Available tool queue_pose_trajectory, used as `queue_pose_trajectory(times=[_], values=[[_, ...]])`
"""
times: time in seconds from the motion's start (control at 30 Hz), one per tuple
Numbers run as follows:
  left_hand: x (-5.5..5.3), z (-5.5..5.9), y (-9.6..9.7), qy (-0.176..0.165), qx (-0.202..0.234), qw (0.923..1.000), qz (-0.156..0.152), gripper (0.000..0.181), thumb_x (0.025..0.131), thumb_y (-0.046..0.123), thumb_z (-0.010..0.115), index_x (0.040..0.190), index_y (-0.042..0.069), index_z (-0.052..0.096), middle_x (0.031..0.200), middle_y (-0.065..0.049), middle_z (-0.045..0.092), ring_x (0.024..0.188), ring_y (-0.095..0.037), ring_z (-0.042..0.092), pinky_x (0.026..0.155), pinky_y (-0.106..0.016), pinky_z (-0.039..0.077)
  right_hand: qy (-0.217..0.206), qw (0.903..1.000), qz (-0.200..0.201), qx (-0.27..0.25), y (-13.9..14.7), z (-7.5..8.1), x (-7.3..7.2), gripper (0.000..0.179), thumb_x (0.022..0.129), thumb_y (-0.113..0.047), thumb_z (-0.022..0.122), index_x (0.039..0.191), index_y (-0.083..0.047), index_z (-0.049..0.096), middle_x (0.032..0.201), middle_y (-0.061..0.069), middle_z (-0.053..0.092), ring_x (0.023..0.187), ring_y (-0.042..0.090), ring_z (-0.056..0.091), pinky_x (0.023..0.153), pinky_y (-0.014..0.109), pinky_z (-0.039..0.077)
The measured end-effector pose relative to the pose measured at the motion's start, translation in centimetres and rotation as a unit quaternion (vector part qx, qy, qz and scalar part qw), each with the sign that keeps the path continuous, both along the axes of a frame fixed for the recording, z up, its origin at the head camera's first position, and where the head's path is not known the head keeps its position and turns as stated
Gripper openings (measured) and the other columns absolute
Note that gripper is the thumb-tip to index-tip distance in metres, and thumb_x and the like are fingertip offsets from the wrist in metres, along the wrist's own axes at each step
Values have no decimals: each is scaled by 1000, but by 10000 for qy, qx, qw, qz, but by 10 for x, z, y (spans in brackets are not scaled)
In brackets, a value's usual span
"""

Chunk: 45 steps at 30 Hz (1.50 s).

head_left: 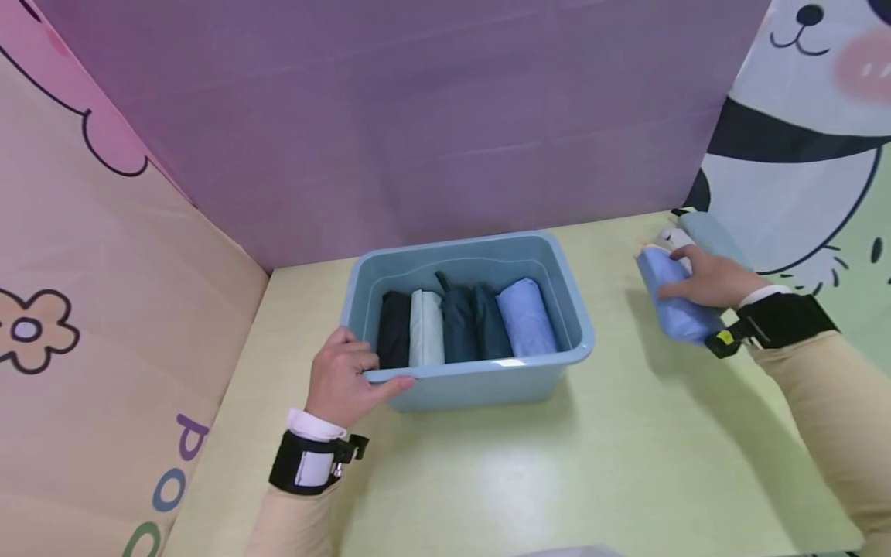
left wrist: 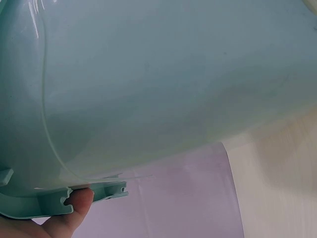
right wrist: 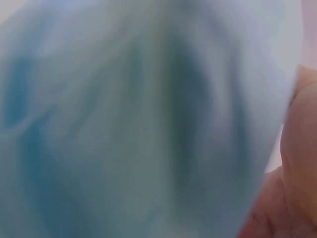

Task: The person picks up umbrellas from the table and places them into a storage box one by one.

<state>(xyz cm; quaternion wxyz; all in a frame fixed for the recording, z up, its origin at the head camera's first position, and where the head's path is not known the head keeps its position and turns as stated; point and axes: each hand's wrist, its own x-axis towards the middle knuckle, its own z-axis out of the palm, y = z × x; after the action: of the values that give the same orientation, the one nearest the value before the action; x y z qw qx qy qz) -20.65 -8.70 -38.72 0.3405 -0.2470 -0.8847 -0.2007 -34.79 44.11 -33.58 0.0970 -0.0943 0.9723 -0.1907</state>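
A blue-grey plastic bin (head_left: 480, 387) stands on the table, and my left hand (head_left: 344, 379) grips its rim at the near left corner. Inside, several folded umbrellas lie side by side: a black one (head_left: 394, 329), a pale one (head_left: 427, 329), dark teal ones (head_left: 459, 329) and a blue one (head_left: 527, 319). To the right of the bin, my right hand (head_left: 713, 280) holds another blue folded umbrella (head_left: 671, 298), thumb and fingers around it. In the right wrist view, blurred pale blue fabric (right wrist: 148, 148) fills most of the picture, with part of the hand at the right edge.
Behind the right hand, a grey-blue bundle (head_left: 711, 232) and a whitish one (head_left: 675, 236) lie by the panda-print wall. A purple backdrop (head_left: 445, 124) rises behind the bin. The pale yellow-green table (head_left: 501, 480) extends in front of it.
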Motion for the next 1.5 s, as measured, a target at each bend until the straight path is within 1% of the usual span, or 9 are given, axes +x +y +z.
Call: queue_pose_trajectory(times=[0.3,0.4,0.57,0.67,0.8,0.9,1.1,1.33,1.5], values=[[2,0,0,-64,40,10000,39,69,73,77,58,41,16,47,46,8,33,61,-15,36,55,-30,30,-29,9984,130,-547,-40,50,3,85,86,-47,67,140,2,24,117,33,48,83,34,59,61,42,52],[1,1,-1,-56,74,10000,11,66,70,73,66,41,17,46,46,8,32,61,-15,35,55,-30,30,2,9965,194,-808,-58,67,5,86,87,-46,66,145,-2,21,121,31,47,90,37,59,63,44,53],[1,2,0,-35,120,9999,5,66,70,72,67,41,17,45,45,8,32,60,-15,35,55,-31,30,-220,9913,474,-1211,-97,94,12,93,89,-47,62,152,-12,2,133,29,36,106,44,52,73,52,52],[1,2,0,-32,114,9999,12,68,72,75,62,41,17,45,45,9,31,60,-15,35,55,-31,30,-448,9872,656,-1381,-121,106,15,95,90,-47,60,153,-19,-5,139,26,29,111,45,47,74,56,51],[0,1,1,2,111,9999,-35,66,70,71,68,41,17,44,46,9,31,60,-15,35,55,-30,30,-581,9839,850,-1464,-150,115,16,93,90,-46,61,153,-24,-4,141,21,28,114,42,46,75,56,51],[0,1,3,57,105,9999,-59,65,70,71,68,40,18,43,46,9,31,60,-15,36,55,-30,30,-778,9786,952,-1649,-171,120,15,90,90,-44,61,152,-27,-2,141,18,28,115,40,45,77,56,51],[-1,2,7,108,124,9998,-78,70,74,77,57,39,19,41,46,10,30,60,-15,36,55,-30,30,-1314,9621,956,-2191,-218,118,12,85,90,-39,62,150,-27,4,139,14,31,114,36,48,78,53,51],[-1,3,10,120,126,9998,-63,69,73,77,57,40,18,43,45,9,32,60,-15,37,55,-30,31,-1709,9545,1025,-2217,-271,99,15,85,87,-41,66,147,-23,8,134,10,34,111,32,50,76,49,52],[1,3,10,135,105,9998,-76,70,74,77,56,40,17,45,45,9,32,60,-15,37,55,-30,30,-2122,9406,1134,-2395,-304,82,19,93,85,-38,68,150,-25,2,136,10,31,112,31,49,74,49,52]])
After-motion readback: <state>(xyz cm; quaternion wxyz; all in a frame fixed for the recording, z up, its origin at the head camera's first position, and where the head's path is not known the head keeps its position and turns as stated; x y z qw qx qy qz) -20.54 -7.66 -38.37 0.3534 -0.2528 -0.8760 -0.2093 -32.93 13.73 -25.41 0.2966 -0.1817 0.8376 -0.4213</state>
